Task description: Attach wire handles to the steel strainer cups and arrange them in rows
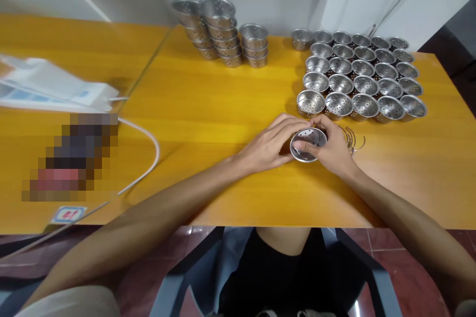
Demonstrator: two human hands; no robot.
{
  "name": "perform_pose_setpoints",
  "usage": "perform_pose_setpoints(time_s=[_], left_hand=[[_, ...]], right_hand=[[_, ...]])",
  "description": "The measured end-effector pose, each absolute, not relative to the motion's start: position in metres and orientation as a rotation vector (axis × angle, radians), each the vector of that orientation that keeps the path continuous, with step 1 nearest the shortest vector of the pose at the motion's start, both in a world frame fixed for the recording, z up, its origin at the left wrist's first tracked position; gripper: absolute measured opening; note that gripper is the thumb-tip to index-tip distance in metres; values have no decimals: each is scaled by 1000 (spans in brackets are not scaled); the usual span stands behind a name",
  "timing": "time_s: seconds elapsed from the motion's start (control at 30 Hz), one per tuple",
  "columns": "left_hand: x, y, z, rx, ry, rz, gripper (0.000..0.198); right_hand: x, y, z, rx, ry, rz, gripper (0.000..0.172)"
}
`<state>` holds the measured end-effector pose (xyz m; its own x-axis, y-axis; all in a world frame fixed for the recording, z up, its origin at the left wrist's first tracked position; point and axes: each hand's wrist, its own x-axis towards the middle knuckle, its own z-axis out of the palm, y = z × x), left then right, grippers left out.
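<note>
A small perforated metal cup (309, 141) is held just above the yellow table (208, 109), gripped from both sides. My left hand (269, 146) wraps its fingers round the cup's left rim. My right hand (332, 151) holds the right side, with the thumb across the opening. A small heap of thin wire rings (353, 138) lies just to the right of my right hand. Beyond my hands, several identical cups (359, 77) stand upright in neat rows.
Stacks of nested metal cups (219, 32) stand at the back centre. White papers (52, 89) lie at the left, with a white cable (148, 158) curving beside a blurred patch. The table's near edge runs just above my lap.
</note>
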<state>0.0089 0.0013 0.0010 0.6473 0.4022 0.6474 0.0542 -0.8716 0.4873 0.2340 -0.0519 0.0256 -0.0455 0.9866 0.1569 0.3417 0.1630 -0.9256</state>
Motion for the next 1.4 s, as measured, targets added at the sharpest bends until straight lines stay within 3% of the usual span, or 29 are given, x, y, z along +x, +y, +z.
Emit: perform_pose_setpoints(time_s=[0.27, 0.5, 0.7, 0.83, 0.93, 1.17, 1.4], left_hand=[[6, 6, 3, 2482, 386, 1140, 63], [7, 6, 7, 2480, 481, 1063, 59], [-11, 16, 12, 2360, 857, 1266, 68], [-8, 69, 9, 2094, 1242, 1345, 81], [21, 124, 6, 2074, 1259, 1295, 83], [82, 225, 0, 1892, 1451, 1319, 72], [90, 266, -16, 1885, 1419, 1264, 70]], right_hand=[[236, -48, 23, -1268, -1635, 781, 30], [238, -48, 23, -1360, -1818, 469, 30], [238, -57, 24, -1202, -1793, 222, 46], [242, -59, 22, -1044, -1931, -47, 34], [245, -56, 16, -920, -2142, -93, 34], [241, -52, 4, -648, -2521, -161, 28], [235, -55, 5, -677, -2524, -176, 29]])
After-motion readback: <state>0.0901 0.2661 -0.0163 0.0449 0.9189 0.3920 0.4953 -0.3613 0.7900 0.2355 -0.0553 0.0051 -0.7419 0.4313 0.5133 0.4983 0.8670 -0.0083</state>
